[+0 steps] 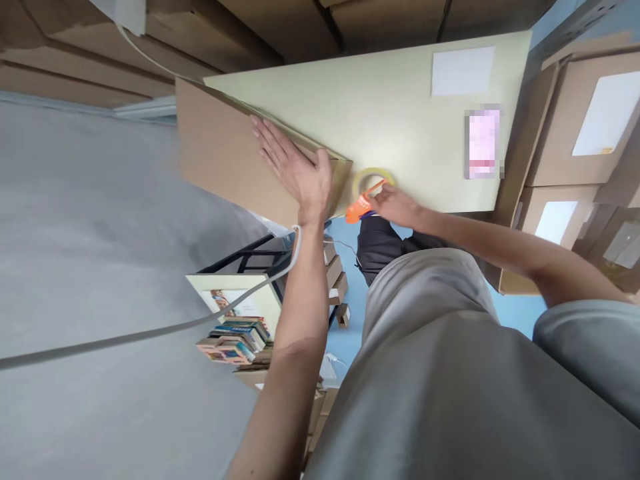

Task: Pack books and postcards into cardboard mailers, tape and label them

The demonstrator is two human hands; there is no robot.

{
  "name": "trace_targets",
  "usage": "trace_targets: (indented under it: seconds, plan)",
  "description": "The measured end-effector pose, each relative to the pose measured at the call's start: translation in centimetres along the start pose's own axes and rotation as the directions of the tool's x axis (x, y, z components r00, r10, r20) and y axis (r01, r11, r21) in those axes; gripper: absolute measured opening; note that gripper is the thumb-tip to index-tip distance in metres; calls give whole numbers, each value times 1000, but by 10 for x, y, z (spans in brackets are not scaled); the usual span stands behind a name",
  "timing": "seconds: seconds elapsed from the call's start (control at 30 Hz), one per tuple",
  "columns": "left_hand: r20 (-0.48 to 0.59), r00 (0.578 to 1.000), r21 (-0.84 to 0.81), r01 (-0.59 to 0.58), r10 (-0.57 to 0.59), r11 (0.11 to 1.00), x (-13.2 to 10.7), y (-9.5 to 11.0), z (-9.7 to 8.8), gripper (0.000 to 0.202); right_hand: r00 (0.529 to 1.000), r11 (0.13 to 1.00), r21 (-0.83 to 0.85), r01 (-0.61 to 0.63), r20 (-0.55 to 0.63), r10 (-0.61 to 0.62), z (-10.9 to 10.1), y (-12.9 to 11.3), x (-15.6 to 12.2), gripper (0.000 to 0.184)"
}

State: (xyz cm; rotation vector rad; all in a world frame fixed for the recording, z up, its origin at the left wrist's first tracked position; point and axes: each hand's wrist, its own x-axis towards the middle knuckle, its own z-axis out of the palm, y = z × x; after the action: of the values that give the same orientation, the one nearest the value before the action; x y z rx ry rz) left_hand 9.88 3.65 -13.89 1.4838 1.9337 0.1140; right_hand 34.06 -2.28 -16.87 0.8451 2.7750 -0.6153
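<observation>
My left hand [297,167] lies flat with its fingers stretched out on the top of a brown cardboard box [220,143]. The box rests on the left part of a pale table [410,133]. Just right of the box, my right hand [397,205] is closed on an orange tape dispenser [359,208] that carries a roll of yellowish tape [357,181]. The dispenser is close to the box's near right corner; whether it touches the box I cannot tell. My fingers hide part of its handle.
A white paper [463,71] and a blurred-out pink rectangular item [483,141] lie on the table's right side. Cardboard boxes [580,120] are stacked to the right, others along the far edge. A grey cable [150,337] passes by my left wrist. Books [237,340] sit on another table at lower left.
</observation>
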Motion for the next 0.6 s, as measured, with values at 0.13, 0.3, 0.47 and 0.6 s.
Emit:
trace_targets:
  seconds: [0.13,0.3,0.47,0.6]
  plan:
    - [-102,993,20,-51,52,999,-9,16,-1,80,971,972,-54,-228,64,231,-9,71,-57,53]
    - [-212,965,104,-133,152,986,-27,35,2,100,948,945,-108,-308,54,315,-27,119,-45,47]
    - [-47,962,39,-266,268,963,-46,29,11,93,971,970,-85,-229,50,234,-26,115,7,51]
    - [-27,948,30,-316,317,948,-55,22,18,95,980,988,-77,-133,141,143,-29,116,21,53]
